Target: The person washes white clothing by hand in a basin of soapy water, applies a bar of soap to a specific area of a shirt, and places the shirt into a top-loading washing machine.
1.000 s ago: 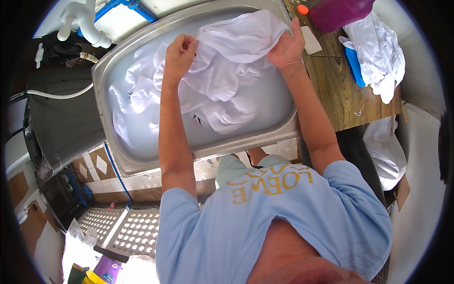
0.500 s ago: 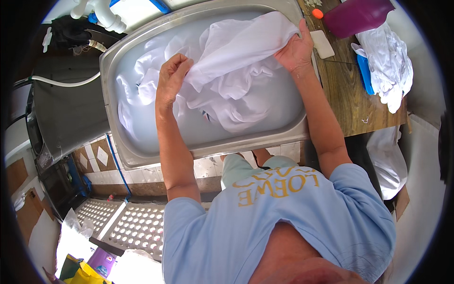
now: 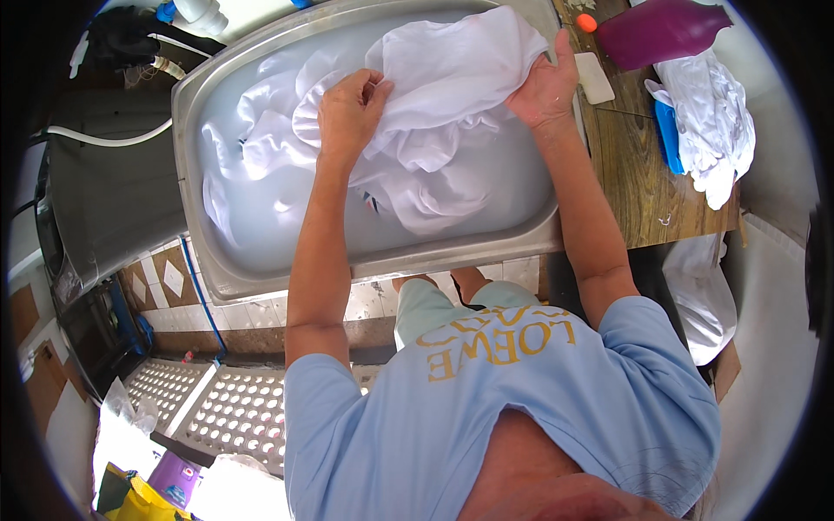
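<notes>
While stretched taut between both grips, runs crosswise: white garment [image 3: 443, 78], bunched in left hand [image 3: 352, 108], flat-clamped under right hand [image 3: 546, 87], slack hanging below into steel basin [image 3: 261, 286].

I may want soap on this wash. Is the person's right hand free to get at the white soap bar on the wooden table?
Probably not at once: the right hand grips the white cloth. The soap bar lies close beside it, with nothing between.
</notes>
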A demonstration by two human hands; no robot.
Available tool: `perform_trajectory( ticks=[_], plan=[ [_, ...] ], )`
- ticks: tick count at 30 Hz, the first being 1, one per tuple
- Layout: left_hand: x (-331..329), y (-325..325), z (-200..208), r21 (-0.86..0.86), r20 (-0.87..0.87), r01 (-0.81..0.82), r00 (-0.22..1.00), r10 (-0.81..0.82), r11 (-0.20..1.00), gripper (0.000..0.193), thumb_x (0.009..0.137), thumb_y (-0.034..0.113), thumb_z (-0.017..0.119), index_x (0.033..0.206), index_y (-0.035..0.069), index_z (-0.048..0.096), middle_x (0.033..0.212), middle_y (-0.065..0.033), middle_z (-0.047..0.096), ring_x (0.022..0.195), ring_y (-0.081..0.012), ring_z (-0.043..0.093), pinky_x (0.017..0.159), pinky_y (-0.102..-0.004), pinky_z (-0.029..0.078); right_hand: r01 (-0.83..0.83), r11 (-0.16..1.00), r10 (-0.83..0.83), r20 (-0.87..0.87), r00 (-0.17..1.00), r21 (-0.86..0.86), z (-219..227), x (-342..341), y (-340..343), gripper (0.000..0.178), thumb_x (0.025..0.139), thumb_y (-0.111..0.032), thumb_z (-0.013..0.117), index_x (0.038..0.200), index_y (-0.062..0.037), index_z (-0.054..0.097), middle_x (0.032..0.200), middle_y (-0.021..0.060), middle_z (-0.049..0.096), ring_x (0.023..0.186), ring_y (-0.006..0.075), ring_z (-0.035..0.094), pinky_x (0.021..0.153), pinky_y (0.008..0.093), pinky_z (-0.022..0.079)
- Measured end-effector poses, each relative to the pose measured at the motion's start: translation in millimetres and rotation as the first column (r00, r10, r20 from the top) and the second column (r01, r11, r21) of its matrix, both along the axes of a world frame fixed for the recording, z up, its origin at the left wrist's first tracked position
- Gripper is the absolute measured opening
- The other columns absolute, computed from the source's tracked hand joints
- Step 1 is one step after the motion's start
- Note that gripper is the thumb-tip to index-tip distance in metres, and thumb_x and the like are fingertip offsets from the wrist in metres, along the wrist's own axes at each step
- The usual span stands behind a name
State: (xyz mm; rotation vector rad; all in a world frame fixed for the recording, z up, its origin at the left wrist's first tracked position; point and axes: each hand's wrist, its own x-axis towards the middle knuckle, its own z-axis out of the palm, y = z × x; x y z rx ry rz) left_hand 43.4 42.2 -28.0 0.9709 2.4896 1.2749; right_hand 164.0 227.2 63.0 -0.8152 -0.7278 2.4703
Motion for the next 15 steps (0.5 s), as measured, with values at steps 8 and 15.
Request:
perform_trajectory(
  ticks=[8,15],
  plan=[
    [-31,-10,-3,0.471,0.578,-0.262,0.813,-0.071,0.843,0.011,0.096,0.02,0.055,0.102,0.01,0.055,0.074,0.0021,0.056,0.063,-0.0055,0.049,0.056,-0.0224,0.042,-0.08,0.993,0.091,-0.135,0.987,0.084,-41,14,25,0.078,0.089,-0.061,0.043,0.138,-0.0012,0.037,0.14,0.0133,0.044,0.129,0.0304,0.041,0.105,0.0466,0.033],
    [-34,-13,-2,0.514,0.636,-0.296,0.761,-0.126,0.805,0.01,0.097,0.019,0.054,0.102,0.011,0.054,0.081,0.0005,0.06,0.073,-0.0059,0.056,0.064,-0.022,0.048,-0.087,0.995,0.093,-0.18,0.979,0.045,-47,15,33,0.062,0.094,-0.049,0.043,0.132,0.0007,0.044,0.132,0.012,0.052,0.122,0.0289,0.049,0.1,0.0438,0.04]
  ],
)
